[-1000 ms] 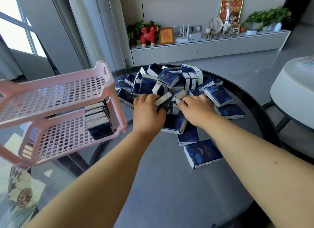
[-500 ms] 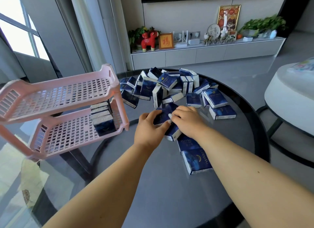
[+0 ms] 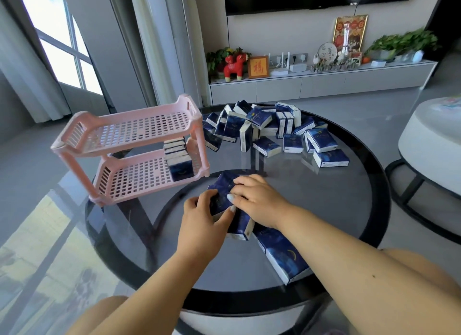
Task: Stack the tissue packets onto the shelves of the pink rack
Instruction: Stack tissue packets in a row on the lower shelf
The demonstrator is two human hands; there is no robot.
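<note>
A two-shelf pink rack [image 3: 129, 132] stands at the left of the round glass table [image 3: 349, 210]. Its lower shelf holds a row of upright dark blue tissue packets [image 3: 178, 160]; the top shelf holds nothing. A loose pile of tissue packets [image 3: 269, 130] lies at the far side of the table. Near the table's middle, my left hand [image 3: 202, 227] and my right hand [image 3: 259, 200] together grip a small bunch of tissue packets [image 3: 224, 190]. Two more packets [image 3: 284, 257] lie under my right forearm.
A white round side table [image 3: 429, 145] stands at the right. A long TV cabinet [image 3: 321, 82] with ornaments and plants runs along the far wall. My knees show at the bottom edge. Bare glass lies between the rack and my hands.
Both hands have pulled back from the far pile toward me, bringing a bunch of packets along the table. The view has lifted, so the rack now sits further from the left edge.
</note>
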